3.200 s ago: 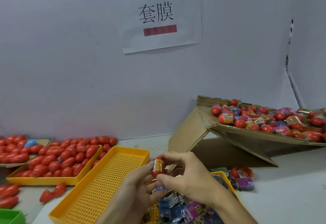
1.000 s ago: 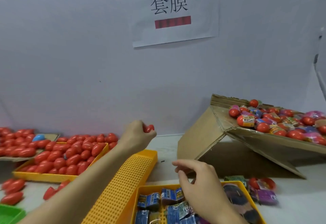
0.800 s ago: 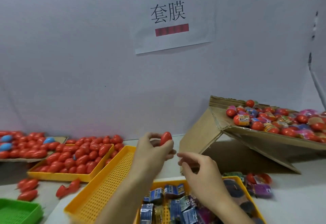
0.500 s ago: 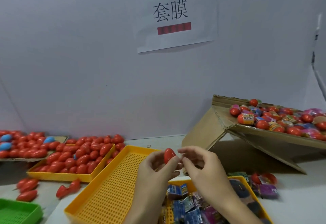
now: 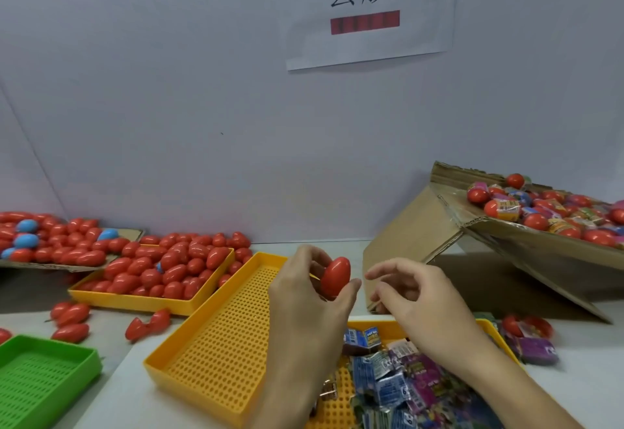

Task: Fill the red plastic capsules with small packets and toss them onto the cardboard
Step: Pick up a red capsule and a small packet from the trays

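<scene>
My left hand (image 5: 304, 297) pinches a closed red capsule (image 5: 335, 276) between thumb and fingers, held upright in front of me. My right hand (image 5: 415, 297) hovers just right of it, fingers loosely curled and holding nothing. Below the hands lies a yellow tray (image 5: 496, 337) of small packets (image 5: 391, 384). At the right, a tilted cardboard sheet (image 5: 526, 236) carries several filled capsules (image 5: 537, 220). A yellow tray (image 5: 135, 303) heaped with empty red capsules (image 5: 169, 268) stands at the left.
An empty perforated yellow tray (image 5: 223, 351) sits left of the packets. A green tray (image 5: 37, 381) is at the bottom left. Loose red capsules (image 5: 71, 315) lie on the table. More capsules, some blue, rest on cardboard (image 5: 131, 234) at far left. A paper sign (image 5: 368, 13) hangs on the wall.
My left hand fetched a red capsule from the left tray and brought it to the centre. My right hand rose from the packet tray, touched the capsule's top, then drew slightly away.
</scene>
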A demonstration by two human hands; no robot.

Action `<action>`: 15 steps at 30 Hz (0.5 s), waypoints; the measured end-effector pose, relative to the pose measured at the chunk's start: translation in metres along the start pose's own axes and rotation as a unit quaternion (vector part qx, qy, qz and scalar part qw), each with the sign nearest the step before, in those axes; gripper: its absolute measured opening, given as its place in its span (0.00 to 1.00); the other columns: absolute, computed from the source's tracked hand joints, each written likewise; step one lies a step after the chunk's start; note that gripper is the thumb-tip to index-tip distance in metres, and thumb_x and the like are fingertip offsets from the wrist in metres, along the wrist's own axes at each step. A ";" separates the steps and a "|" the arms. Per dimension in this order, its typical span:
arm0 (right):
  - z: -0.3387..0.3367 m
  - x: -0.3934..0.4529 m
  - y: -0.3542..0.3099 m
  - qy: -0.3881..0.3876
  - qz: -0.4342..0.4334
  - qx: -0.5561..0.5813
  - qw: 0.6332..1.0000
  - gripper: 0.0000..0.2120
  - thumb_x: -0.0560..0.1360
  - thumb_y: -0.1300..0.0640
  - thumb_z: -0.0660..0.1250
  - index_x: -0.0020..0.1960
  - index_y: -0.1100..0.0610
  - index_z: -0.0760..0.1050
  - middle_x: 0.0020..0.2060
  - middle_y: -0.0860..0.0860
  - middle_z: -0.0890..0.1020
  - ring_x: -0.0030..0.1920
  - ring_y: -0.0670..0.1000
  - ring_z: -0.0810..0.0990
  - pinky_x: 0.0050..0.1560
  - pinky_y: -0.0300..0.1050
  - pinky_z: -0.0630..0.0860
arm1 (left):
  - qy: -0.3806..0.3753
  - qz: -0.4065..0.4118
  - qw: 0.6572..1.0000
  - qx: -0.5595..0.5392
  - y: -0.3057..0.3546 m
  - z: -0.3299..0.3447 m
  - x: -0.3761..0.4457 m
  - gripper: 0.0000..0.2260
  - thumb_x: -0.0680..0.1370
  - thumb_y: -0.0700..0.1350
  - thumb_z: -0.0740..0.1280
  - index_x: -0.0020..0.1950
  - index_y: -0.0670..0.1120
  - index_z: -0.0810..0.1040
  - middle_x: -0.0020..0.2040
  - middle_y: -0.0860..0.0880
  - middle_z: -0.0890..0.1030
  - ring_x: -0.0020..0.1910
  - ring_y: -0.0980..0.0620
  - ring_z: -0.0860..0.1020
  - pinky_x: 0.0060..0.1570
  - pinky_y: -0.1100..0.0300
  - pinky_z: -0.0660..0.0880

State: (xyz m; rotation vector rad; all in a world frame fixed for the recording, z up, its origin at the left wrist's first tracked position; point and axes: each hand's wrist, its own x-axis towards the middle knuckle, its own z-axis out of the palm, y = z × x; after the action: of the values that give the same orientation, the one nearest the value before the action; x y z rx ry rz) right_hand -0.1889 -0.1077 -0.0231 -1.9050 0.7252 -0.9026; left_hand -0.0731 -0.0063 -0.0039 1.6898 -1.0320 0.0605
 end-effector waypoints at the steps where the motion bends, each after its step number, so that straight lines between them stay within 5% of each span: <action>1: -0.004 0.001 0.000 -0.021 -0.002 -0.049 0.999 0.10 0.79 0.58 0.67 0.47 0.43 0.81 0.39 0.42 0.85 0.42 0.41 0.83 0.46 0.40 0.81 | 0.001 0.003 1.000 0.003 -0.002 -0.001 0.001 0.12 0.70 0.49 0.78 0.45 0.55 0.75 0.41 0.57 0.79 0.40 0.60 0.79 0.38 0.66 0.77; 5: -0.007 -0.001 0.000 -0.090 0.002 -0.233 0.968 0.08 0.79 0.53 0.65 0.47 0.44 0.82 0.43 0.40 0.82 0.45 0.40 0.80 0.44 0.32 0.77 | -0.007 -0.086 0.993 -0.084 -0.008 -0.005 0.007 0.07 0.76 0.46 0.72 0.51 0.52 0.77 0.38 0.52 0.82 0.35 0.61 0.81 0.31 0.70 0.74; 9: -0.004 -0.008 -0.006 -0.111 0.007 -0.353 0.929 0.06 0.78 0.52 0.65 0.49 0.47 0.80 0.45 0.44 0.78 0.44 0.45 0.79 0.48 0.46 0.81 | -0.029 -0.254 0.914 -0.315 -0.006 -0.005 0.012 0.07 0.81 0.40 0.63 0.49 0.41 0.80 0.40 0.42 0.85 0.34 0.49 0.84 0.33 0.63 0.79; 12: -0.008 -0.013 -0.019 -0.156 0.021 -0.358 0.920 0.04 0.77 0.48 0.68 0.46 0.47 0.80 0.43 0.43 0.77 0.43 0.45 0.78 0.44 0.43 0.80 | -0.019 -0.308 0.869 -0.387 -0.004 -0.005 0.015 0.09 0.82 0.39 0.60 0.51 0.37 0.79 0.37 0.41 0.85 0.30 0.49 0.82 0.30 0.61 0.79; 15: 0.000 -0.018 -0.035 -0.244 0.056 -0.325 0.912 0.14 0.71 0.38 0.73 0.48 0.46 0.79 0.44 0.42 0.76 0.43 0.45 0.78 0.39 0.37 0.75 | -0.019 -0.332 0.847 -0.414 -0.003 -0.003 0.014 0.10 0.82 0.39 0.59 0.54 0.36 0.78 0.36 0.41 0.85 0.28 0.49 0.81 0.29 0.60 0.79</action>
State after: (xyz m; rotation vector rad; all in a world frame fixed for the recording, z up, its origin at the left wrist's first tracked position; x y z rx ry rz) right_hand -0.1950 -0.0782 0.0029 -2.4988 0.8753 -0.0681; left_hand -0.0607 -0.0119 0.0021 1.1388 -0.3333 -0.7713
